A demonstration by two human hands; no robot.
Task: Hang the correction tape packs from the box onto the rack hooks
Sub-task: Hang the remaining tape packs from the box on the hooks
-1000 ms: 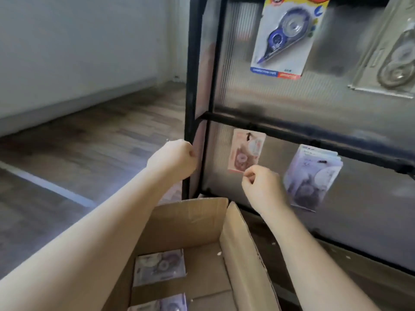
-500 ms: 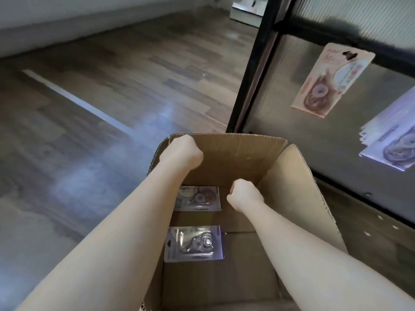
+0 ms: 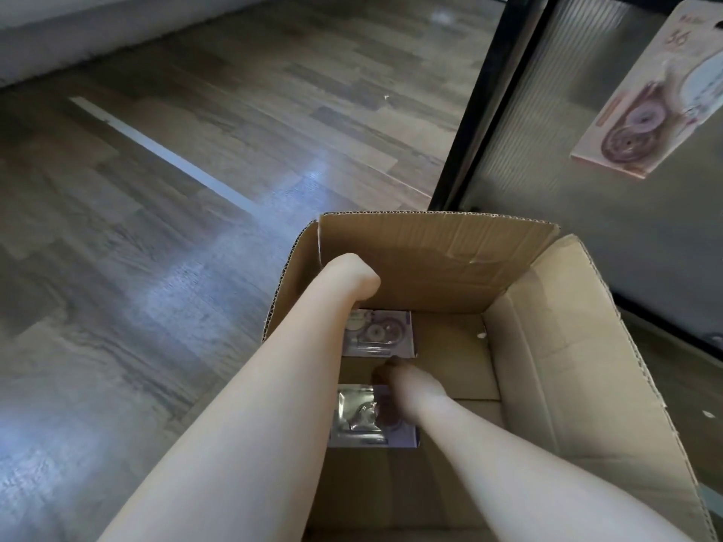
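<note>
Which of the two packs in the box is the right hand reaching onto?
The nearer pack, closer to the person: the right hand lies over its right part. The farther pack sits beyond the fingertips, beside the left hand.

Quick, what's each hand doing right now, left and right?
Left hand: grips the box at its flap corner.
Right hand: down in the box at the near pack; grip cannot be told.

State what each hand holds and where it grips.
Left hand grips the box by its left wall. Whether the right hand holds anything cannot be told.
</note>
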